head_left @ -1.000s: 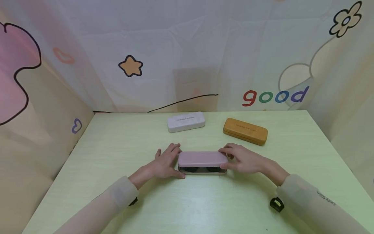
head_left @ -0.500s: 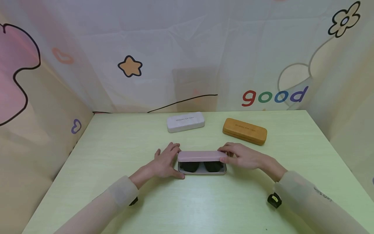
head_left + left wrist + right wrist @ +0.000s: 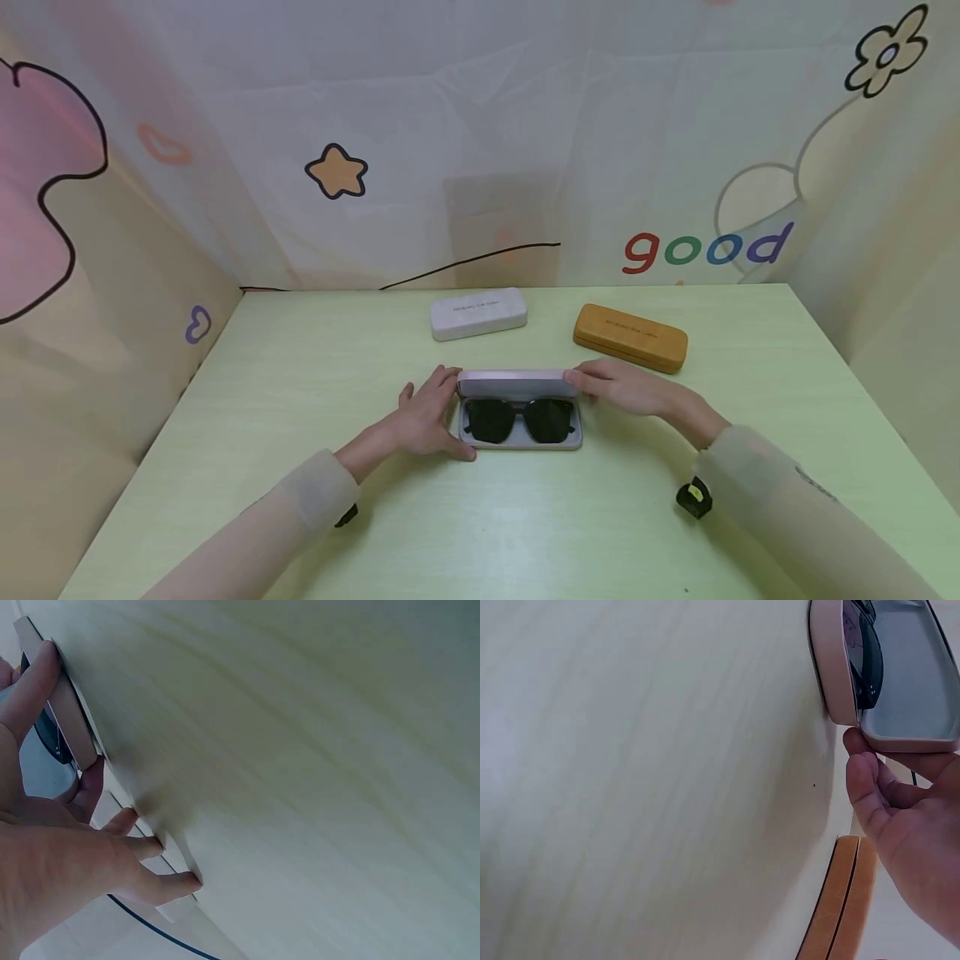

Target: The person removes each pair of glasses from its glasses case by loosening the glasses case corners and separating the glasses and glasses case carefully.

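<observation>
In the head view a pink glasses case [image 3: 517, 447] lies on the table with its lid [image 3: 512, 387] raised and tilted back. Dark sunglasses [image 3: 550, 421] rest inside, lenses toward me. My left hand [image 3: 422, 423] steadies the case's left end, thumb at the front corner and index finger at the back; its other fingers are spread, as the left wrist view shows around the case wall [image 3: 73, 724]. My right hand [image 3: 626, 387] holds the lid's right corner with thumb and fingers. In the right wrist view its fingers touch the end of the lid [image 3: 915, 745].
Behind the pink case stand a white glasses case [image 3: 478, 315] and, to the right, an orange-brown one [image 3: 630, 338], both closed. A printed curtain [image 3: 510, 150] hangs along the table's back edge. The table [image 3: 480, 525] is pale wood-grained.
The lid of the pink case has swung up and back from nearly closed, uncovering the sunglasses. My right hand has moved up and away with it; my left hand has stayed in place.
</observation>
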A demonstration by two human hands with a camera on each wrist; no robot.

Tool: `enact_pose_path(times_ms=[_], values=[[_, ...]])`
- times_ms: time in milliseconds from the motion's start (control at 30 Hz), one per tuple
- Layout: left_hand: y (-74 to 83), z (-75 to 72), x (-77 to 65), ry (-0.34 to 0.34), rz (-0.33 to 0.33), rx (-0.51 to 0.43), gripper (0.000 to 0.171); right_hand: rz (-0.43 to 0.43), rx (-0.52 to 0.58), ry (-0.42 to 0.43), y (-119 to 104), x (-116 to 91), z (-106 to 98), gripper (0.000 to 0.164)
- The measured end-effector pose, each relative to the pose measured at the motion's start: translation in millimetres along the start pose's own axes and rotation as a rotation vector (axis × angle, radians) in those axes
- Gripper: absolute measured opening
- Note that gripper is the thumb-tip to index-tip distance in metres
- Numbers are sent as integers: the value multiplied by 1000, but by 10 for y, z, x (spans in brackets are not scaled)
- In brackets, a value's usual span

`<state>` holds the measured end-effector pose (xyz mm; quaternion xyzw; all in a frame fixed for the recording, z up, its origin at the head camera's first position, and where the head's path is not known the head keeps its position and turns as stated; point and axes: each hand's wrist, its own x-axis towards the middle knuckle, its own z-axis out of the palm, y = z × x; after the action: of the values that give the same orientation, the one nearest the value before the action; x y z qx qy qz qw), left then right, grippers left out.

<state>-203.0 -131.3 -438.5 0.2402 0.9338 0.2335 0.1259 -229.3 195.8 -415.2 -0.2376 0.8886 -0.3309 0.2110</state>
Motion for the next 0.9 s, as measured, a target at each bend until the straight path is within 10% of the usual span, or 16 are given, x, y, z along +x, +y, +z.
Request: enact_pose_path(times_ms=[333, 900], values=[[-14, 23, 31, 10, -12, -6, 95, 80, -4, -10, -21, 12, -8, 67], [-25, 30, 36, 4, -8, -16, 93, -186, -218, 299, -196, -2, 97, 55]])
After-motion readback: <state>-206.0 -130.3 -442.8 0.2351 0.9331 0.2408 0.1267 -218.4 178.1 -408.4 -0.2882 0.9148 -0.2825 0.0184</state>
